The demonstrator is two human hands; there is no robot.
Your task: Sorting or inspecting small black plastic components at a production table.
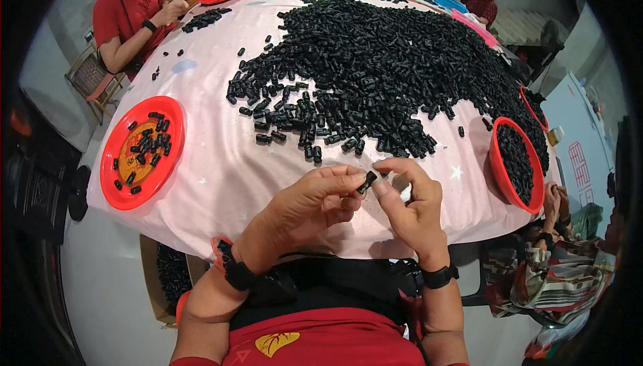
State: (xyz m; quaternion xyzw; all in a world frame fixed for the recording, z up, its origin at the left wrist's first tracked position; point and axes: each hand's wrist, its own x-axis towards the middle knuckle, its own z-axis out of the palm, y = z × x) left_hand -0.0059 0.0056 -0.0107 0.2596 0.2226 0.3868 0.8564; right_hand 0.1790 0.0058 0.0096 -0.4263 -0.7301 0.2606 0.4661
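Over the near edge of the table, my left hand (pixel 301 200) pinches a small black plastic piece (pixel 366 182), short and cylindrical with a narrower middle. The thumb and forefinger of my right hand (pixel 416 208) close on its right end, and the piece is tilted between the two hands. Just beyond my fingers begins a large heap of similar black pieces (pixel 382 64), with looser ones at its near left side.
A red plate (pixel 109 185) with scattered black pieces sits at the left. At the right stands a red bowl (pixel 497 165) full of them. A cardboard box (pixel 151 279) is below the table. People (pixel 124 31) work around the pink tablecloth (pixel 214 158), one close at my right (pixel 556 279).
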